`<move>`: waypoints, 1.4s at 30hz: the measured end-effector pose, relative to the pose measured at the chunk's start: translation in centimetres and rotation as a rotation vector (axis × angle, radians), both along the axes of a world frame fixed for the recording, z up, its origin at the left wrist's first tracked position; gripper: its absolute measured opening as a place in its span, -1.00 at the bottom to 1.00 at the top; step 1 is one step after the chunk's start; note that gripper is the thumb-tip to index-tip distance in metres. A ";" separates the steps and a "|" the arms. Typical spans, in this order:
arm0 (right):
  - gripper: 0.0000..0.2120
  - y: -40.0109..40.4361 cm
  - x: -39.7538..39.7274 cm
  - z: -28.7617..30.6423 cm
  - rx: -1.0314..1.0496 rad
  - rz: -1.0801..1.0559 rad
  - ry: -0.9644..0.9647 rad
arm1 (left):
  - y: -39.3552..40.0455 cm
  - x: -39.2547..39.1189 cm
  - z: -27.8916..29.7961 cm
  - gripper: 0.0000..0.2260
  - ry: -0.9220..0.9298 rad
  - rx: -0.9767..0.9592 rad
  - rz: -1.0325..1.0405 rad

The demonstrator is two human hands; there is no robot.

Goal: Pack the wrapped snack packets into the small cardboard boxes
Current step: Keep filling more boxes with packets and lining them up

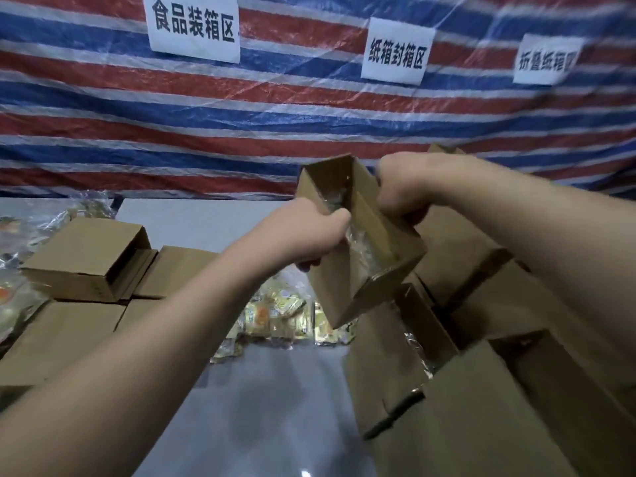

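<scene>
I hold a small open cardboard box (370,256) tilted in the air above the table, with clear-wrapped snack packets (358,246) showing inside it. My left hand (309,232) grips its left wall, thumb over the rim. My right hand (401,194) grips the right wall from above. Loose yellow wrapped snack packets (278,318) lie in a heap on the table under the box.
Several brown boxes are stacked on the left (86,259) and several more on the right (481,390), one open with packets inside. The grey table (258,407) lies between them. A striped tarp (275,115) with paper signs hangs behind.
</scene>
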State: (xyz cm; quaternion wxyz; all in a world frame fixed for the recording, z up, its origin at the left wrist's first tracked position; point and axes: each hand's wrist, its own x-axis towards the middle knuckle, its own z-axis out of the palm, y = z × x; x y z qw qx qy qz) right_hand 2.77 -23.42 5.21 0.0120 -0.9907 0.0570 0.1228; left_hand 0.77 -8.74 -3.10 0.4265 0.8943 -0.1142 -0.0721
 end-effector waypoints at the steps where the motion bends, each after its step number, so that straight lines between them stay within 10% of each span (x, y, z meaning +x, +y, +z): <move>1: -0.93 -1.4 -0.6 1.0 -0.006 -0.020 -0.058 | -1.4 0.1 1.0 -0.54 -0.010 -0.020 -0.030; 32: -0.74 -16.3 -4.8 -4.3 -0.347 -0.119 0.014 | -17.1 -3.1 -1.3 -0.57 0.251 0.084 -0.299; 42: -0.85 -15.3 -4.4 -3.0 -0.473 -0.040 -0.109 | -15.7 -3.0 -2.3 -0.29 0.252 0.023 -0.282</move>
